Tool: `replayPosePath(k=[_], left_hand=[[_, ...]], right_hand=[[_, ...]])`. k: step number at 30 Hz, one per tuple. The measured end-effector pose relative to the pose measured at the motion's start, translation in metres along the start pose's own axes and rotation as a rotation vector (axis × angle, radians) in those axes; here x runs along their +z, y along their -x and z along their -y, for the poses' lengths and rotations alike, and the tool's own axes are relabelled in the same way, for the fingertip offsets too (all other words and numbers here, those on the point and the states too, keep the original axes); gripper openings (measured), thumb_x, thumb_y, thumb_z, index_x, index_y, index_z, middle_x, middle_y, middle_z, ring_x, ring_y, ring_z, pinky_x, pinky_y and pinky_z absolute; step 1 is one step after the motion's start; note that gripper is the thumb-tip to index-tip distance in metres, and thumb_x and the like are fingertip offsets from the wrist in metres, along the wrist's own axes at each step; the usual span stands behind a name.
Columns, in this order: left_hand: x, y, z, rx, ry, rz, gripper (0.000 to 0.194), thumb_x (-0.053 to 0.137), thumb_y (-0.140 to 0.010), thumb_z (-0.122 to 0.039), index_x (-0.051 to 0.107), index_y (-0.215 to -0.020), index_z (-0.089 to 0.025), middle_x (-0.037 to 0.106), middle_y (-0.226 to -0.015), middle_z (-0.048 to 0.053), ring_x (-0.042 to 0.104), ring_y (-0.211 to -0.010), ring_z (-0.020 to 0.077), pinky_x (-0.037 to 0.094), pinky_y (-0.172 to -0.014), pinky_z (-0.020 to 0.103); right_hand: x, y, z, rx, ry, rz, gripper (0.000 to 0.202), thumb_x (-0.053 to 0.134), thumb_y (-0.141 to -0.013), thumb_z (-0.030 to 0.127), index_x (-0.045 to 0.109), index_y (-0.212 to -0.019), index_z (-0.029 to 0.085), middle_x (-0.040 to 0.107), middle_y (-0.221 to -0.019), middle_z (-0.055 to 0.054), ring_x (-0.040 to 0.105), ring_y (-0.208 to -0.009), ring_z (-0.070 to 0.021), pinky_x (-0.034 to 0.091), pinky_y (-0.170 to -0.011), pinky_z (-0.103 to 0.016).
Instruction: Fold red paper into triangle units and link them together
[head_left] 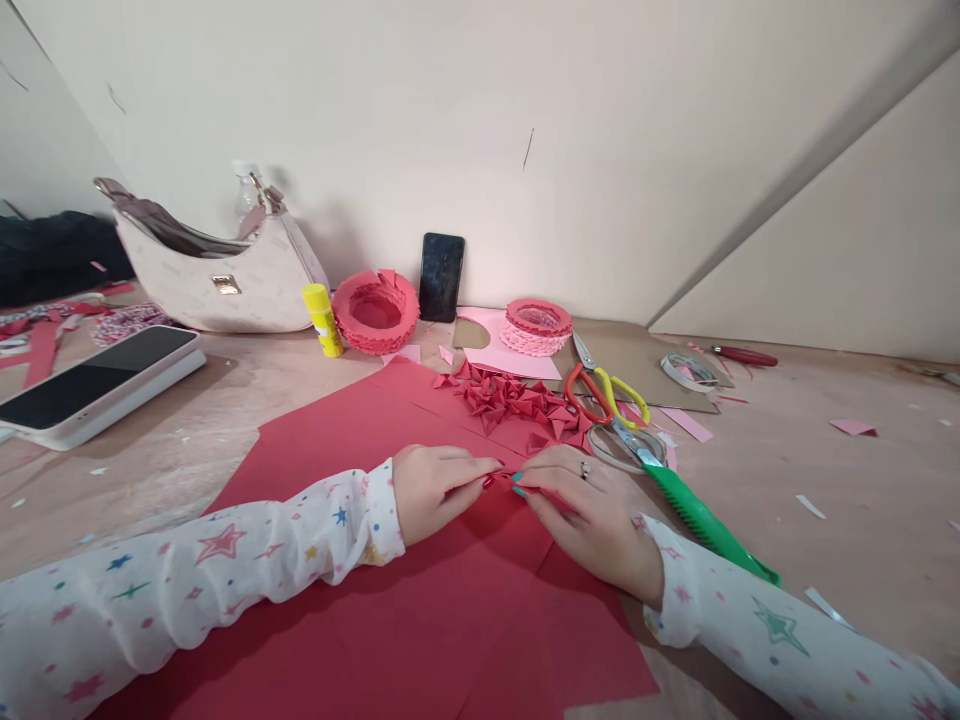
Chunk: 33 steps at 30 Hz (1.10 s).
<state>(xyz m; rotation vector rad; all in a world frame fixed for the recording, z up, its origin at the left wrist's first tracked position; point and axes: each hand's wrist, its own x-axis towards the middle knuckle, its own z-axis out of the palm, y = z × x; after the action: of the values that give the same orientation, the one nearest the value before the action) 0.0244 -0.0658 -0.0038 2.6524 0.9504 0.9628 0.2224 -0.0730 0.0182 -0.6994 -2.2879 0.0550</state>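
My left hand [439,490] and my right hand [589,505] meet above large red paper sheets [420,620]. Between the fingertips of both is a small red paper piece [504,476], pinched from either side and largely covered by the fingers. Its exact fold is too small to make out. Just beyond my hands lies a pile of folded red paper triangles [499,395]. Scissors with red and yellow handles [600,385] lie beyond my right hand, and a green-handled cutting tool [697,510] reaches alongside my right forearm.
Behind the sheets stand a yellow glue stick [323,322], a red paper ring [376,312], a leaning black phone [442,277] and a pink and red ring [535,328]. A handbag [225,275] and a white-cased phone [101,380] are at left. Tape [688,372] lies at right.
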Motion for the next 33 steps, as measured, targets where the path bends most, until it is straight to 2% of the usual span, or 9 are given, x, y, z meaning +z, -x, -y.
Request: replayPosePath(k=[11,16,20,23,27,33], left_hand=[[0.0008,-0.0007,-0.0002,0.026,-0.026,-0.024,0.026,0.034,-0.082,-0.019,0.054,-0.099,-0.016,0.058,-0.069,0.002,0.052,-0.057,0.0084,0.040,-0.052,0.018],[0.0004,-0.0001,0.0026,0.073,-0.022,0.024,0.026,0.033,-0.083,-0.019,0.052,-0.101,-0.015,0.059,-0.072,0.003,0.053,-0.059,0.0087,0.041,-0.054,0.018],[-0.0005,-0.0012,0.0022,0.049,0.011,-0.012,0.026,0.034,-0.083,-0.018,0.053,-0.100,-0.014,0.059,-0.069,0.003,0.053,-0.060,0.0085,0.041,-0.053,0.017],[-0.0002,-0.0021,0.0014,0.037,0.020,-0.034,0.025,0.035,-0.083,-0.018,0.054,-0.099,-0.013,0.059,-0.067,0.002,0.054,-0.060,0.0085,0.041,-0.053,0.016],[-0.0002,-0.0017,0.0006,0.045,0.013,-0.010,0.026,0.035,-0.083,-0.018,0.054,-0.099,-0.014,0.059,-0.069,0.003,0.054,-0.059,0.0085,0.041,-0.051,0.016],[-0.0012,-0.0009,0.0021,0.069,0.004,0.001,0.026,0.036,-0.082,-0.018,0.053,-0.100,-0.012,0.060,-0.068,0.004,0.053,-0.055,0.0082,0.040,-0.049,0.016]], right_hand=[[-0.0002,0.0001,-0.0008,-0.053,0.033,0.044,0.016,0.051,-0.072,0.008,0.053,-0.084,0.017,0.059,-0.075,-0.004,0.051,-0.071,-0.0129,0.043,-0.065,-0.028],[0.0015,-0.0008,-0.0014,0.063,0.004,0.056,0.014,0.048,-0.074,0.008,0.055,-0.082,0.016,0.059,-0.075,-0.003,0.052,-0.071,-0.0114,0.044,-0.065,-0.025],[0.0037,0.0007,-0.0051,0.116,-0.021,0.033,0.021,0.045,-0.077,0.009,0.056,-0.092,0.017,0.059,-0.084,-0.005,0.052,-0.080,-0.0124,0.044,-0.071,-0.026],[0.0024,0.0002,-0.0050,0.132,0.022,0.080,0.026,0.041,-0.078,0.009,0.055,-0.099,0.016,0.059,-0.089,-0.006,0.052,-0.084,-0.0135,0.044,-0.073,-0.028],[0.0000,-0.0028,-0.0023,0.117,0.066,0.172,0.027,0.038,-0.079,0.010,0.055,-0.099,0.015,0.060,-0.081,-0.006,0.053,-0.080,-0.0140,0.046,-0.072,-0.029],[-0.0001,-0.0029,-0.0023,0.031,0.188,0.190,0.028,0.038,-0.079,0.010,0.052,-0.102,0.014,0.061,-0.088,-0.008,0.054,-0.085,-0.0159,0.046,-0.072,-0.030]])
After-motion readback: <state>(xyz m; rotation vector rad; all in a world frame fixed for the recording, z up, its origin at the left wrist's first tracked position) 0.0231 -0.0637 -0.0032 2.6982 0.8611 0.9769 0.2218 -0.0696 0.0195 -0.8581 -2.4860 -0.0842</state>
